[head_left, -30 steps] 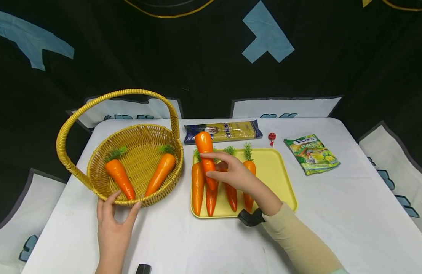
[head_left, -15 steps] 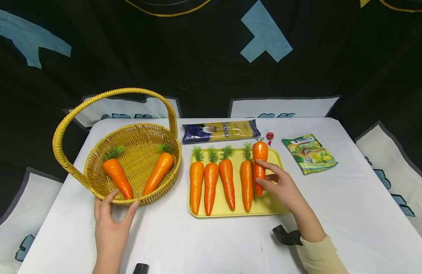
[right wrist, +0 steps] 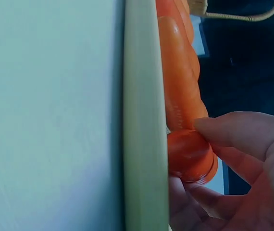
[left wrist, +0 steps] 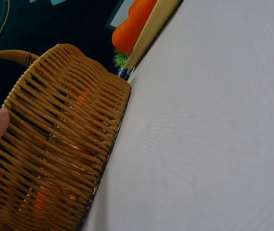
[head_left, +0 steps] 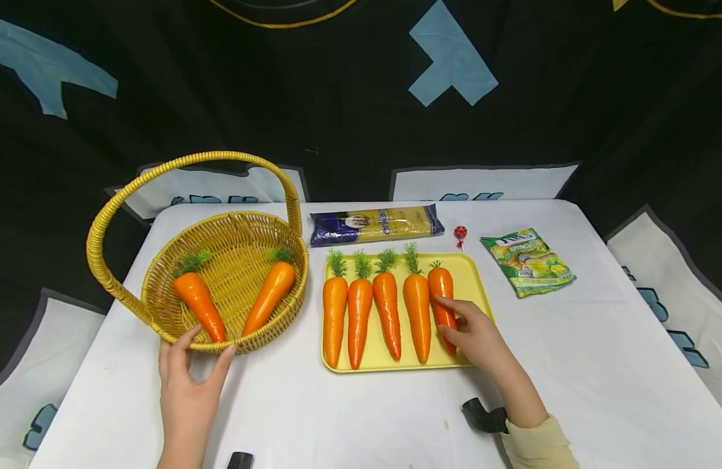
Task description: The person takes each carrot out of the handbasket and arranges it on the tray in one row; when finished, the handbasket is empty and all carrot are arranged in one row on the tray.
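My right hand (head_left: 477,335) pinches an orange carrot (head_left: 441,282) with a short green tuft, lying at the right end of the row on the yellow tray (head_left: 475,273). In the right wrist view, thumb and fingers sit on both sides of this carrot (right wrist: 190,153), just behind the tray's edge (right wrist: 145,120). Several other carrots (head_left: 386,312) lie side by side to its left, leafy tops pointing away. My left hand (head_left: 187,391) holds the near rim of a yellow wicker basket (head_left: 238,228). Inside lie two carrots, one left (head_left: 199,303) and one right (head_left: 271,296).
Behind the tray lies a blue and yellow packet (head_left: 377,225). A red lollipop (head_left: 460,233) is by the tray's back edge, with a green candy bag (head_left: 528,262) farther right. The basket's tall handle (head_left: 191,159) arches above it. White cloth (head_left: 367,423) covers the table.
My right hand has carried the carrot from above the left of the tray to the right and lowered it onto the tray. My left hand stays on the basket rim.
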The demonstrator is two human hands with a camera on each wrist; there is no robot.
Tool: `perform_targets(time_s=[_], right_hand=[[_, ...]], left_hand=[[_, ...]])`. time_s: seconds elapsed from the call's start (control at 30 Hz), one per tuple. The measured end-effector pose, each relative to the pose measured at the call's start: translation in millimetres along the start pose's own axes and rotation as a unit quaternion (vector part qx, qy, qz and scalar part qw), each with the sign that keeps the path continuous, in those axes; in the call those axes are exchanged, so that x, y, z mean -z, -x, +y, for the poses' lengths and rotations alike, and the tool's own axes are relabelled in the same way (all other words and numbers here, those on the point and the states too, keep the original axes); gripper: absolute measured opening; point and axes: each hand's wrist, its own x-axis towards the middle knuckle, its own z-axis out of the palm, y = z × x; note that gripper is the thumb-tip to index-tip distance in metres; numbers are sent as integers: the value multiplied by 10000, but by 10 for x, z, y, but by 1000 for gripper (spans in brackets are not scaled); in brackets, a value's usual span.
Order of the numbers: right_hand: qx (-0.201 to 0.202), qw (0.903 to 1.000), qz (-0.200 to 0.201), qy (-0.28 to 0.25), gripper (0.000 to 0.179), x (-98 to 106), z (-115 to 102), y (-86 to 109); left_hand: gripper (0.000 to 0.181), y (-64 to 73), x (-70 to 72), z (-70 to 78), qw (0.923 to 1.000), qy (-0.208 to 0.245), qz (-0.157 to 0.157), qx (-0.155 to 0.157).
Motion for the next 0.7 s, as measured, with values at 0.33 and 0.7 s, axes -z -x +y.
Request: perform_targets(time_s=[0.33, 0.7], right_hand=[[-61, 9997, -87, 206, 52, -110, -103, -21], [-147, 9965, -153, 808, 51, -117, -169, -18]], left_hand=[[65, 6, 0, 11, 10000, -24, 19, -39], [66, 5, 2, 21, 10000, -45, -18, 33]])
